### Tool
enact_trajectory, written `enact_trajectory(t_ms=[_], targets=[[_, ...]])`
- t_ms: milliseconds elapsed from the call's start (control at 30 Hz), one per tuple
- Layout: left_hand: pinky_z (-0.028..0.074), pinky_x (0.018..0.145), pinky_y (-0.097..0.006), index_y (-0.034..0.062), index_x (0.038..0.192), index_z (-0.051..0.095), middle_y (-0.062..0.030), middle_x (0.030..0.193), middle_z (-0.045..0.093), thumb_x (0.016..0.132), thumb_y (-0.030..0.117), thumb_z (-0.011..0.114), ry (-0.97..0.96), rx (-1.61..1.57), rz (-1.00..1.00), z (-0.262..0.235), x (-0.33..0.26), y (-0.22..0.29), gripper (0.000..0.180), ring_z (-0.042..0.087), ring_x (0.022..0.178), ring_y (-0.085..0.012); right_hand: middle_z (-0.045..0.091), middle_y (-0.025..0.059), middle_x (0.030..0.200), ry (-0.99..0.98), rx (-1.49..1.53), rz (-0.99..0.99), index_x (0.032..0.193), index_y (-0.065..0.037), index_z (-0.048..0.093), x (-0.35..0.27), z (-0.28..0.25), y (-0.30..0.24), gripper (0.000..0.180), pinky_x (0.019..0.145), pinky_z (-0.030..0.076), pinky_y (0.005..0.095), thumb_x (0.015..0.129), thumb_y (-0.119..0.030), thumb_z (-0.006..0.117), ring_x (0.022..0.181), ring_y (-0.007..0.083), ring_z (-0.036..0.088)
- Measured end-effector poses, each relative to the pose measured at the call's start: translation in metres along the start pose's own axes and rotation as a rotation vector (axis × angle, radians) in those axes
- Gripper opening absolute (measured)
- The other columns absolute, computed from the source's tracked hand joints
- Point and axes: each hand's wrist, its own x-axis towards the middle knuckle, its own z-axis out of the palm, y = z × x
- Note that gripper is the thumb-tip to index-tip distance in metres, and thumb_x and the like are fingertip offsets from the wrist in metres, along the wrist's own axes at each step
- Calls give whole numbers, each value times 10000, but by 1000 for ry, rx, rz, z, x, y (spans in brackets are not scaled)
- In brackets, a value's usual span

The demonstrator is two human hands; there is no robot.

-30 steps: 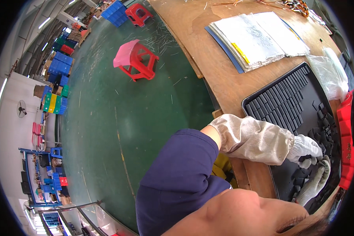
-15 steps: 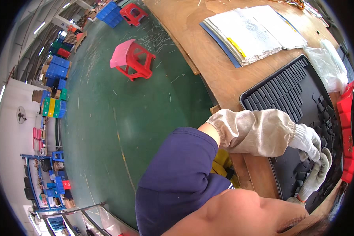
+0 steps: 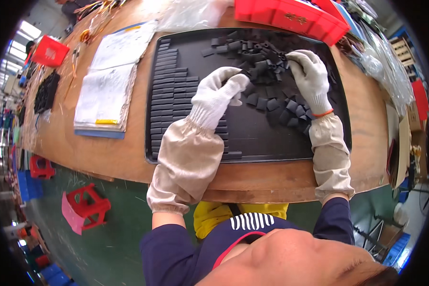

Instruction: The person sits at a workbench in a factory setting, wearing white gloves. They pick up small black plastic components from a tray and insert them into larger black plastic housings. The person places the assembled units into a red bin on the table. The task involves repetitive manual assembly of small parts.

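A black tray (image 3: pixel 276 138) lies on the wooden table in front of me. On its left side short black tube pieces (image 3: pixel 169 97) sit in neat rows; a loose heap of black pieces (image 3: pixel 262 66) fills its far right part. My left hand (image 3: pixel 219 90), in a white knit glove, is over the middle of the tray, its thumb and forefinger pinched on a small black tube piece (image 3: pixel 246 74). My right hand (image 3: pixel 311 76), also gloved, hangs over the heap's right side with fingertips together; what they hold, if anything, is too small to make out. Beige sleeve covers (image 3: pixel 188 162) are on both forearms.
Left of the tray lies an open paper binder (image 3: pixel 105 71). Behind the tray are a clear plastic bag (image 3: pixel 190 14) and a red bin (image 3: pixel 291 16). More plastic bags (image 3: pixel 381 62) lie at the right. A red stool (image 3: pixel 88 207) stands on the green floor.
My view has swung from the floor at the left round to the table and tray. My hands, close together before, are now apart, one on each side of the loose heap.
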Motion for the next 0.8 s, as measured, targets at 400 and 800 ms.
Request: enact_trajectory(t_ms=[400, 800], targets=[[560, 686, -220, 66, 1265, 666, 4, 981, 687, 995, 243, 687, -7, -28, 32, -1, -3, 0, 323, 608, 798, -42, 721, 134, 988, -503, -12, 231, 1029, -86, 706, -12, 3, -16, 241, 864, 526, 435, 885, -277, 740, 980, 323, 676], [547, 727, -243, 47, 1208, 693, -48, 1006, 717, 979, 160, 683, -130, 502, 196, 7, -2, -11, 256, 653, 843, -83, 650, 87, 1026, -291, 737, 178, 1106, 11, 678, -12, -8, -75, 183, 854, 521, 292, 949, 24, 586, 963, 173, 650]])
